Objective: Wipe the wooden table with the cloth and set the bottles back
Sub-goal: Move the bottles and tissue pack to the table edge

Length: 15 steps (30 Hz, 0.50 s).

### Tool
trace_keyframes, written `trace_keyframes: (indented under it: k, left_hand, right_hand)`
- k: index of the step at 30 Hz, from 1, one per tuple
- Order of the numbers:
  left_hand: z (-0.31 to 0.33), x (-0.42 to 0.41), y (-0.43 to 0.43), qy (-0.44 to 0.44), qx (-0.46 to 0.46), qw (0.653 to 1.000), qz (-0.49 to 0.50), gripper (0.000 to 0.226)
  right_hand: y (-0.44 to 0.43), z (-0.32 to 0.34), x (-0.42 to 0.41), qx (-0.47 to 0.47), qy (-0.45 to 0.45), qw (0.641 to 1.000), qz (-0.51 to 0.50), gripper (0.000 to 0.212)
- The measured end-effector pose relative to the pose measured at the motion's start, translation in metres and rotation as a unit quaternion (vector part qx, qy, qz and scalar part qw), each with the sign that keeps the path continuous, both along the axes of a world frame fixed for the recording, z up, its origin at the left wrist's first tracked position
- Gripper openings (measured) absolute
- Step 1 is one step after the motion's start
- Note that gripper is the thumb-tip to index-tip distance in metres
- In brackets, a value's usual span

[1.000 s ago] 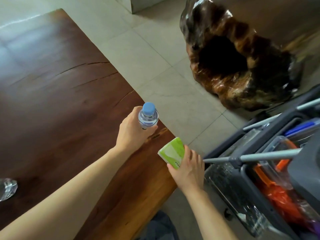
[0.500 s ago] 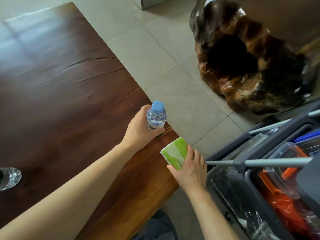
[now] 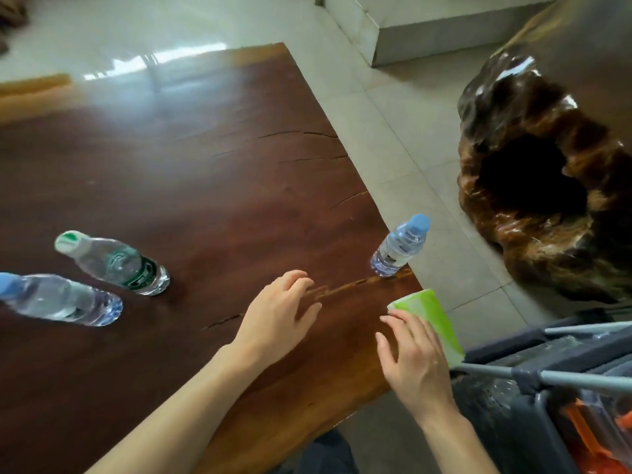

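A small blue-capped water bottle stands upright at the right corner of the dark wooden table. My left hand hovers low over the table a little to the left of that bottle, fingers apart, holding nothing. My right hand holds a green and white pack just off the table's corner edge. Two more bottles stand at the left: one with a green label and white cap, and one with a blue cap, partly cut by the frame.
A grey cleaning cart with metal bars and orange items stands close at the lower right. A large glossy hollowed wood stump sits on the tiled floor to the right. A stone step lies beyond.
My left hand has let go of the blue-capped bottle, which now stands at the corner, and has drawn back to the left. The view has swung left, showing two more bottles.
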State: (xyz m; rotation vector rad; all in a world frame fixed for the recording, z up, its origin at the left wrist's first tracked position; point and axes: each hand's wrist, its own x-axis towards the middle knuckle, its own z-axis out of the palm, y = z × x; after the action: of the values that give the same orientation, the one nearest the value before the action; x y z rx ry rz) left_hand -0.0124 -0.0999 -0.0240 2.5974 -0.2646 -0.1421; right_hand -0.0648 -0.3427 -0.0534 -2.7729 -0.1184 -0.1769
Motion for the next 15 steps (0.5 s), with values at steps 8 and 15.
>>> trace_keyframes:
  k: [8, 15]
  left_hand:
    - [0.011, -0.086, 0.115, -0.03, -0.042, 0.98, 0.194, 0.021]
    - [0.001, -0.117, 0.187, 0.012, -0.148, 0.878, 0.454, 0.009]
  right_hand:
    - [0.127, 0.02, -0.003, 0.107, 0.039, 0.986, 0.122, 0.013]
    - [0.226, 0.025, 0.023, 0.224, 0.12, 0.959, 0.127, 0.004]
